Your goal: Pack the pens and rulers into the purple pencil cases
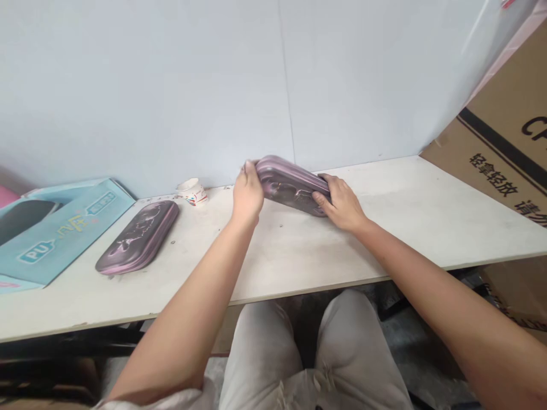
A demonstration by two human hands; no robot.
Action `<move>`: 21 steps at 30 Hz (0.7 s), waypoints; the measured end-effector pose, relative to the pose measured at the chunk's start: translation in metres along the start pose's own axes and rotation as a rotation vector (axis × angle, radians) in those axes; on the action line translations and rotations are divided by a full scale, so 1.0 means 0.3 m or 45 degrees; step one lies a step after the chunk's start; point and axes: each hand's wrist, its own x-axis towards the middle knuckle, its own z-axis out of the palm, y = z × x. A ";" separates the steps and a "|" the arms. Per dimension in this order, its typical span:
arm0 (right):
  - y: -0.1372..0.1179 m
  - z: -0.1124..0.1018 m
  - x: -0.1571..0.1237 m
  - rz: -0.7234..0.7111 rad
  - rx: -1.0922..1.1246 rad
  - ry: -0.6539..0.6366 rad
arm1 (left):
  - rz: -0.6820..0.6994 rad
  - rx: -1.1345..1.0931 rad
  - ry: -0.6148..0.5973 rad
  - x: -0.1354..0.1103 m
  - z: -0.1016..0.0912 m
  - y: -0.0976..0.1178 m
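Note:
Both my hands grip a purple hard-shell case (289,183), tilted on its edge on the white table (299,256) close to the wall. My left hand (247,192) is wrapped round its left end. My right hand (342,202) closes on its right end, thumb on the front face. A second purple case (137,236) of the same kind lies flat on the table to the left, untouched.
A light blue printed box (60,228) sits at the table's far left. A small paper cup (192,191) lies by the wall. A large cardboard carton (504,131) leans in at the right. My knees are under the table's front edge.

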 end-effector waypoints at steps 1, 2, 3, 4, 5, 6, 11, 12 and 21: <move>-0.001 -0.012 -0.001 0.008 0.099 0.018 | 0.110 -0.019 0.034 0.016 -0.007 0.059; -0.004 -0.026 0.001 0.024 0.201 0.053 | 0.214 -0.017 0.035 0.027 -0.008 0.120; -0.007 -0.042 0.005 0.041 0.299 0.103 | 0.313 -0.011 0.013 0.033 -0.004 0.178; -0.010 -0.059 0.011 0.056 0.384 0.162 | 0.400 -0.010 -0.019 0.036 0.006 0.233; -0.009 -0.077 0.017 0.066 0.453 0.220 | 0.465 -0.017 -0.047 0.037 0.020 0.281; -0.004 -0.093 0.022 0.073 0.503 0.274 | 0.513 -0.028 -0.071 0.037 0.039 0.322; 0.062 -0.124 0.025 0.135 0.594 0.471 | 0.505 -0.240 -0.135 0.061 0.140 0.415; 0.075 -0.120 0.024 0.150 0.600 0.505 | 0.477 -0.314 -0.137 0.071 0.156 0.415; 0.098 -0.087 0.036 0.196 0.516 0.620 | 0.147 -0.672 -0.160 0.045 0.270 0.273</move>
